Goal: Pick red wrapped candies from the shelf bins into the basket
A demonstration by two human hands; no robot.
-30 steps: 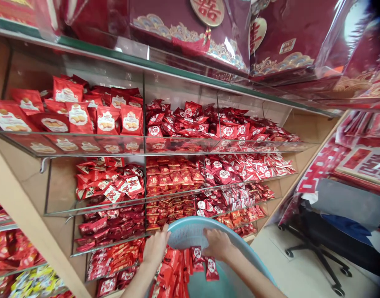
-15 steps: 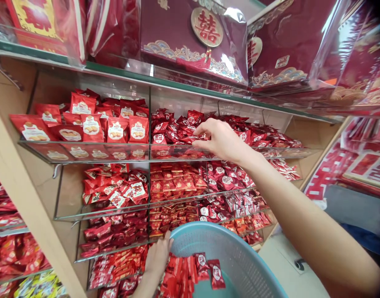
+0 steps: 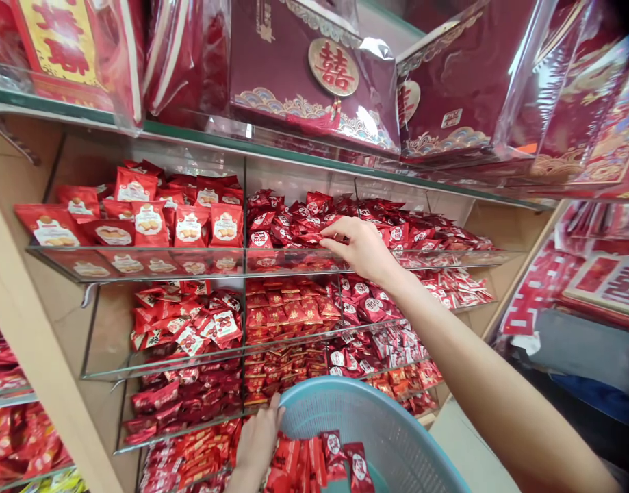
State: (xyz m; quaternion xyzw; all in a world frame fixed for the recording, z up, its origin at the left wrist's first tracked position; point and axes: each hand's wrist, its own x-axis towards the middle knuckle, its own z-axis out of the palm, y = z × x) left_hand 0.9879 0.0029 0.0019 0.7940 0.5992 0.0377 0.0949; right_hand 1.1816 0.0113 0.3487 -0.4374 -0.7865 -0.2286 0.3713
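Note:
My right hand [image 3: 360, 248] reaches over the clear front lip of the upper candy shelf, its thumb and fingers closed on a small red packet among the red packets [image 3: 319, 204] there. At the bottom, my left hand [image 3: 257, 435] grips the rim of a blue plastic basket [image 3: 396, 394]. Inside the basket lie several red packets [image 3: 359, 469], some with white round labels.
Red biscuit packets [image 3: 191, 224] fill the upper shelf's left part. Lower tiers hold more packets [image 3: 293, 313]. Above, a glass shelf [image 3: 191, 137] carries maroon gift bags [image 3: 293, 75]. A wooden post [image 3: 42, 356] stands at left, red goods [image 3: 601, 284] at right.
My right hand has moved slightly down and its fingertips have come closer together at the packets. The camera view has shifted a little; my left hand stays on the basket rim.

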